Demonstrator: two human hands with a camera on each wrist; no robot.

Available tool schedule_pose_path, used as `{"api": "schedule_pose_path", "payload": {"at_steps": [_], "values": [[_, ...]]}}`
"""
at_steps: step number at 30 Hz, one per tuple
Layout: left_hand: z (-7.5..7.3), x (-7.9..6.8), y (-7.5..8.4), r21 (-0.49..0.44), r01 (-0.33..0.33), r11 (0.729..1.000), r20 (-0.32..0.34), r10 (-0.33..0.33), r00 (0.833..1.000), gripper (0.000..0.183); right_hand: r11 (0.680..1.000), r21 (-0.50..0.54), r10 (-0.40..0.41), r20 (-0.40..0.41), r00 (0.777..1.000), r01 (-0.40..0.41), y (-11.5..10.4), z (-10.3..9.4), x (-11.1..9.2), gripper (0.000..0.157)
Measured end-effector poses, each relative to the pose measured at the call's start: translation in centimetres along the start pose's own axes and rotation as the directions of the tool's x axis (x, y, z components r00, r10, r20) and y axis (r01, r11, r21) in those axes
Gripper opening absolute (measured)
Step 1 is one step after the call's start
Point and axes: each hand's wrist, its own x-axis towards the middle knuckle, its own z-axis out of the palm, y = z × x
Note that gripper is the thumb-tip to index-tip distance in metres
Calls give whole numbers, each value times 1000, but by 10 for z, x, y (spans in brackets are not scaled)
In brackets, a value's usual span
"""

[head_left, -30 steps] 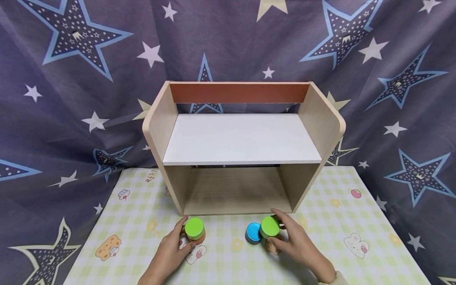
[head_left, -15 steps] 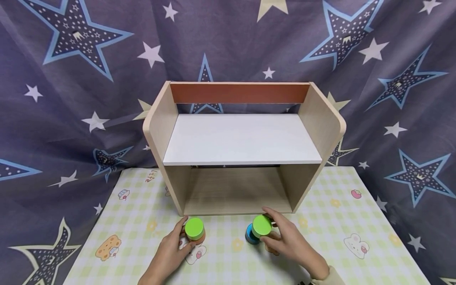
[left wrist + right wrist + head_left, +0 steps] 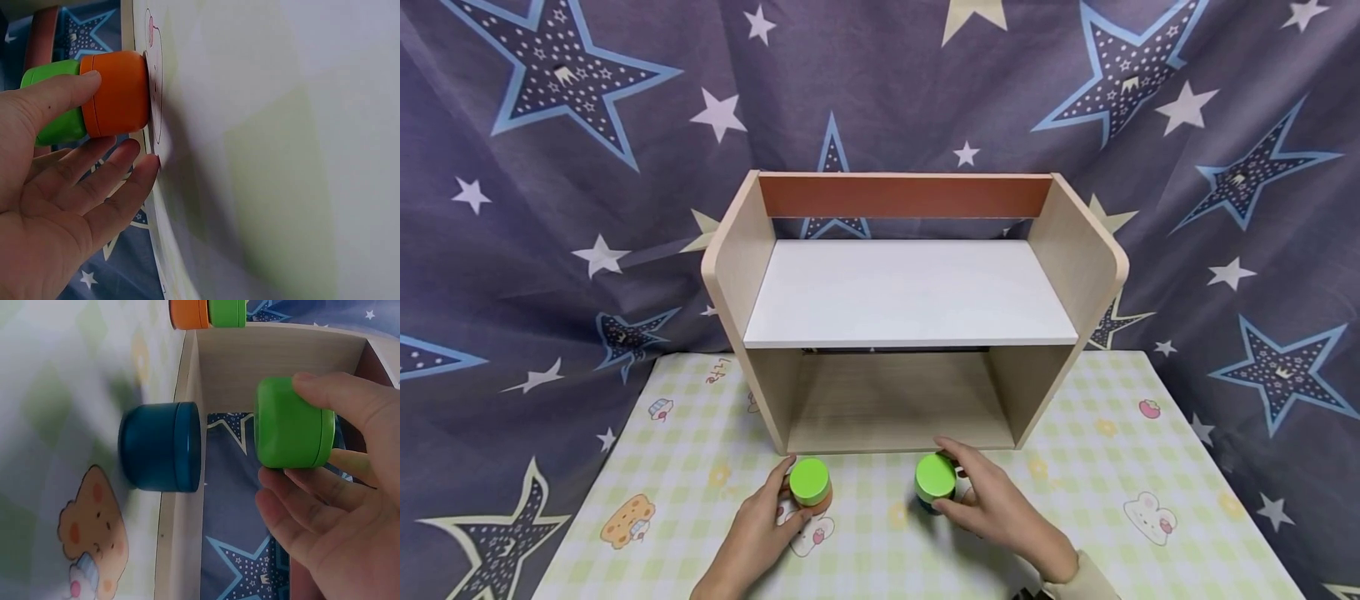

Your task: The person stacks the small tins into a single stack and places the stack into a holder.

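Note:
At the front left of the table, a small green lidded jar stands on an orange one. My left hand is round this stack, its thumb lying across the seam between the two jars and its fingers on the opposite side. My right hand pinches another green lidded jar between thumb and fingers. That jar hovers over a blue lidded jar, and the right wrist view shows a gap between them. From the head, the green jar mostly hides the blue one.
Behind both hands stands a wooden shelf unit with a white middle board and a lower compartment. Its front edge is close to the jars. A checked cloth covers the table; a star-patterned curtain hangs behind.
My right hand has carried its green jar leftward, from beside the blue jar to over it. The left hand and its stack have stayed put.

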Motion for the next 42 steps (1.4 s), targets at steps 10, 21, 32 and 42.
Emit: {"api": "schedule_pose_path", "payload": {"at_steps": [10, 21, 32, 42], "values": [[-1, 0, 0, -4, 13, 1000, 13, -13, 1000, 85, 1000, 13, -24, 13, 1000, 24, -8, 4, 13, 80], [-1, 3, 4, -33, 60, 998, 47, -58, 997, 84, 1000, 21, 15, 65, 998, -16, -16, 4, 28, 77], [-1, 2, 3, -31, 51, 998, 42, -49, 998, 84, 999, -8, -33, 89, 995, 34, -25, 11, 43, 79], [-1, 2, 2, -20, 69, 997, 48, -68, 997, 83, 996, -4, -83, 98, 992, 84, -32, 20, 57, 79]]}}
